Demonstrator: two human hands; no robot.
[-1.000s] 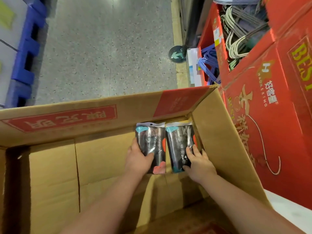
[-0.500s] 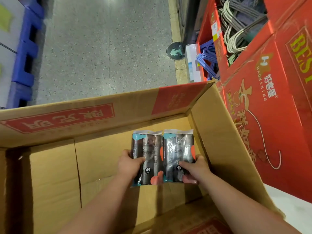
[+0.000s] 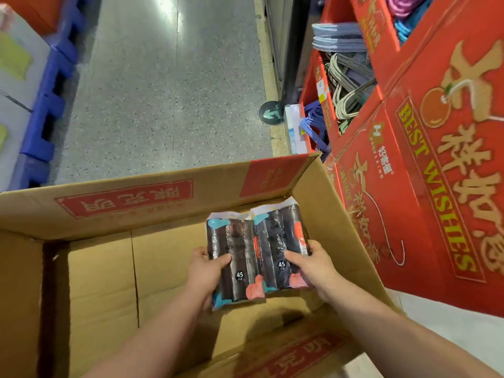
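One large open cardboard box (image 3: 136, 203) fills the near scene, with red printed cartons (image 3: 436, 186) just beside its right wall and bundled hangers (image 3: 349, 85) in the far ones. Side by side and touching, the left pack (image 3: 234, 257) and right pack (image 3: 281, 241) are held within the box's opening, near its right wall. The left hand (image 3: 204, 271) grips the left pack's outer edge, thumb across the front; the right hand (image 3: 313, 268) grips the right pack likewise.

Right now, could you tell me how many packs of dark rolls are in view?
2: left pack in the left hand, right pack in the right hand; more may hide beneath.
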